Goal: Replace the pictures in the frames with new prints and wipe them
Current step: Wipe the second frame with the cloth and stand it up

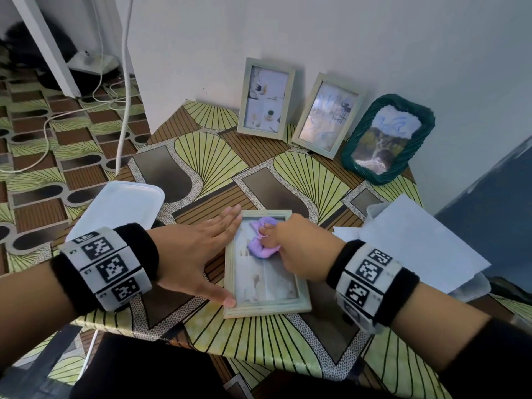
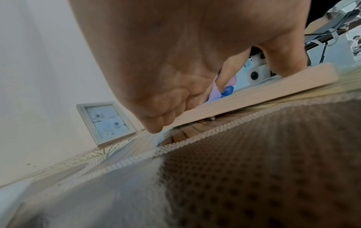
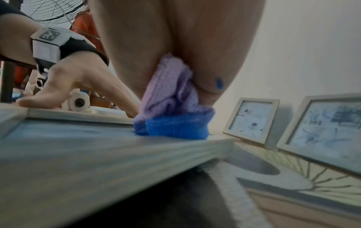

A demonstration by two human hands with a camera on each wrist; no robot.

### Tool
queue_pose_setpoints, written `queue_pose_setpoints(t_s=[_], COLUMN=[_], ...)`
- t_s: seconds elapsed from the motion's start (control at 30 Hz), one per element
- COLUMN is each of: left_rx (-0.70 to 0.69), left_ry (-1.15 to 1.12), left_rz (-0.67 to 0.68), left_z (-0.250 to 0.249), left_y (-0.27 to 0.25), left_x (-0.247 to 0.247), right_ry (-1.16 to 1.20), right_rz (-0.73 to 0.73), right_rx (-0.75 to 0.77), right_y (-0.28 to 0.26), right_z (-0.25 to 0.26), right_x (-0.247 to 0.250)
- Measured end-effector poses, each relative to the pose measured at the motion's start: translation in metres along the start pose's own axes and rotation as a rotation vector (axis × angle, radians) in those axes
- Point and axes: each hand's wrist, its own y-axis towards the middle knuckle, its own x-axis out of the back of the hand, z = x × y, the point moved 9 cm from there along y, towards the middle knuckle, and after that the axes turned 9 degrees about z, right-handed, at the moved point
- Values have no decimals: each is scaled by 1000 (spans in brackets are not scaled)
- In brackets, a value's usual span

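A pale wooden picture frame [image 1: 266, 308] lies flat on the patterned table, glass side up. My left hand [image 1: 198, 254] rests open along its left edge, fingers straight, thumb on the near left corner. My right hand [image 1: 290, 249] grips a bunched lilac cloth [image 1: 263, 244] and presses it on the glass near the frame's far end. In the right wrist view the cloth [image 3: 171, 117] shows a blue-stained underside against the glass, and the frame [image 3: 117, 148] fills the foreground. The left wrist view shows the frame's side edge [image 2: 254, 94] under my palm.
Two pale frames [image 1: 266, 99] [image 1: 328, 115] and a green woven frame [image 1: 387, 139] lean on the back wall. A white tray [image 1: 121, 205] sits at the table's left edge. White sheets [image 1: 414, 243] over a clear container lie at the right. Cables run across the floor at left.
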Motion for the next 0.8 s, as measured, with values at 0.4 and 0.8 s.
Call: queue_pose_setpoints(t_s=[0.4,0.8], left_rx=[-30,-10], left_ry=[42,49], left_rz=[-46,-72], left_z=[1,5], left_y=[2,4], left_x=[3,1], right_ry=[182,737], right_rz=[37,-260], right_rx=[-13,-18], right_y=[11,-41], right_z=[28,8], right_x=[-8,-1])
